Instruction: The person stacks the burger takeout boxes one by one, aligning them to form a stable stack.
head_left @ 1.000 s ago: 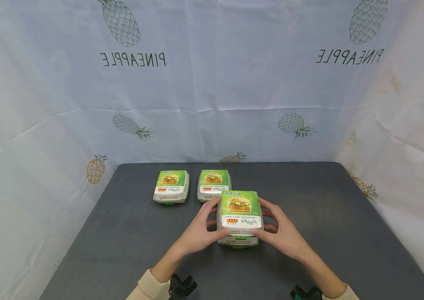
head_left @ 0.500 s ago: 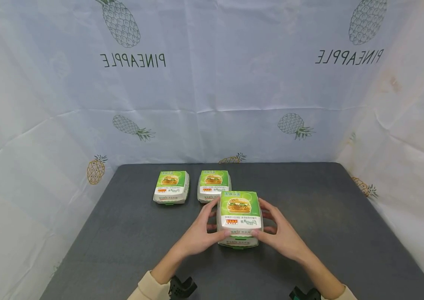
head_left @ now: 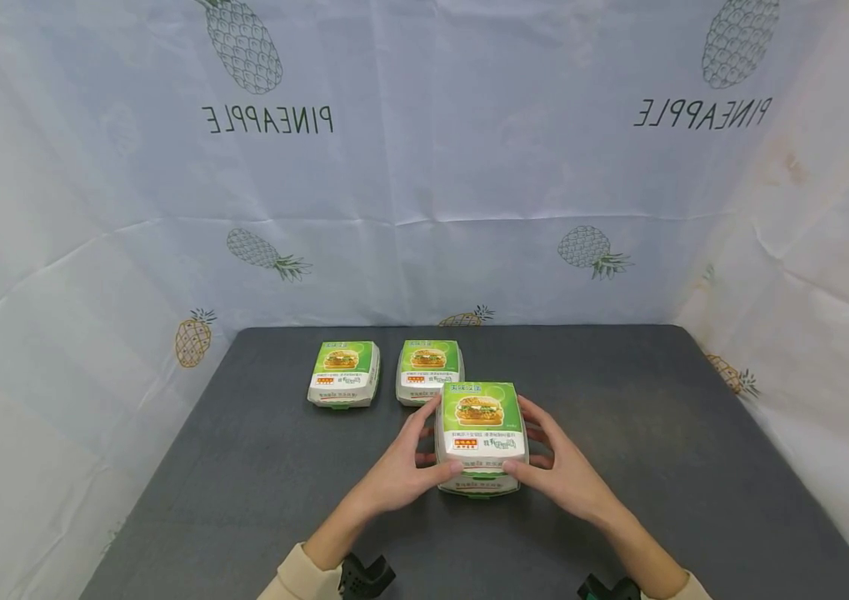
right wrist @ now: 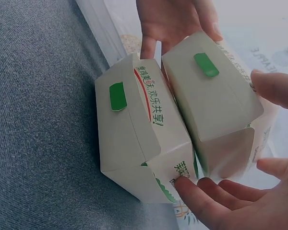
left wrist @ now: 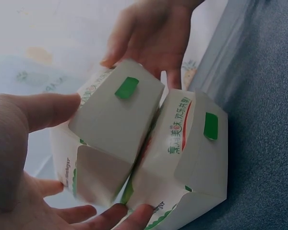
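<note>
A green-and-white burger box [head_left: 480,421] sits stacked on a second identical box [head_left: 478,484] near the middle of the dark grey table [head_left: 259,467]. My left hand [head_left: 424,450] grips the top box's left side and my right hand [head_left: 538,448] its right side, thumbs at the front edge. In the left wrist view the top box [left wrist: 113,129] leans against the lower box [left wrist: 187,153], my thumb and fingers [left wrist: 43,110] around it. The right wrist view shows the same pair, top box [right wrist: 216,100] and lower box [right wrist: 129,139], with my fingers [right wrist: 216,196] touching their near ends.
Two more closed burger boxes stand side by side behind the stack, one at the left [head_left: 344,373] and one just behind it [head_left: 427,368]. A pineapple-print cloth [head_left: 424,167] walls in the table at the back and both sides.
</note>
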`<action>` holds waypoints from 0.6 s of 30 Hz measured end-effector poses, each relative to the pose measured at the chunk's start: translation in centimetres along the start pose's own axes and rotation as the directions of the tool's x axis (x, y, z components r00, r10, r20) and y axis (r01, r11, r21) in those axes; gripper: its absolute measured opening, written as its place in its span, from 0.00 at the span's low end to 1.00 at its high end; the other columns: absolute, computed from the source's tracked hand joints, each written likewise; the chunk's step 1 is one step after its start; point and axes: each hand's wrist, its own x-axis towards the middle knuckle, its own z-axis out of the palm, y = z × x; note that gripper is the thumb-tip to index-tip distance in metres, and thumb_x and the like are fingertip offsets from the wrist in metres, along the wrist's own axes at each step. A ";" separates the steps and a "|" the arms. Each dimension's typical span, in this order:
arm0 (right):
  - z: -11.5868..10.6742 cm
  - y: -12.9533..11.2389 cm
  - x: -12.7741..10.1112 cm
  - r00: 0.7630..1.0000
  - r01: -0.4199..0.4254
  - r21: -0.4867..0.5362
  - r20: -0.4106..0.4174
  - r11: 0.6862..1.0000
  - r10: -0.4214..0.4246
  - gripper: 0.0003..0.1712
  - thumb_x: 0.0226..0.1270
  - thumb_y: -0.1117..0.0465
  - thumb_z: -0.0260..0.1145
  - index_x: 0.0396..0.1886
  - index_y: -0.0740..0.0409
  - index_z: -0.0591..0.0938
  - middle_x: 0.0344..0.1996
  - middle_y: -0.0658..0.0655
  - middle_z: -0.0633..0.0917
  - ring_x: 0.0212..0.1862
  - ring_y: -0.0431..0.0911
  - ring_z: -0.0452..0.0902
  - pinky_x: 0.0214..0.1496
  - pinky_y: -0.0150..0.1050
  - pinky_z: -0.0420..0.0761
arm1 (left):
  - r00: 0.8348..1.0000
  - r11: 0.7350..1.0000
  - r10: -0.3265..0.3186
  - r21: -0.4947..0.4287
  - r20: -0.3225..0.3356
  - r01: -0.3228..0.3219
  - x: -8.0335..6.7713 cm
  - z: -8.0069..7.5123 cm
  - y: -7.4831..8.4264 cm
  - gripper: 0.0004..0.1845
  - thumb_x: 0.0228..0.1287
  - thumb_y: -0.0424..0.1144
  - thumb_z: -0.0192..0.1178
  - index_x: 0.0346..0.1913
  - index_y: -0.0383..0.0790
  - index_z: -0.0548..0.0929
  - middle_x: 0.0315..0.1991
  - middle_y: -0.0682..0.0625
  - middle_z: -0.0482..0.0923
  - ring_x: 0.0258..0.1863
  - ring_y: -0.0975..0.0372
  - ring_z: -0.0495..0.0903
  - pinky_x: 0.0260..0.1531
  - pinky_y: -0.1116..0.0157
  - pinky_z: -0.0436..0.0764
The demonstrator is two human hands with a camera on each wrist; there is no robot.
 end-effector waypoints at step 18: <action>-0.1 -0.6 0.3 1.000 0.006 -0.057 -0.002 0.998 -0.006 0.53 0.66 0.57 0.75 0.82 0.53 0.52 0.74 0.63 0.61 0.71 0.67 0.62 0.55 0.44 0.81 | 1.000 0.996 -0.004 0.087 0.021 0.002 -0.5 -2.5 0.9 0.45 0.72 0.49 0.64 0.83 0.51 0.49 0.80 0.44 0.49 0.73 0.47 0.64 0.65 0.45 0.71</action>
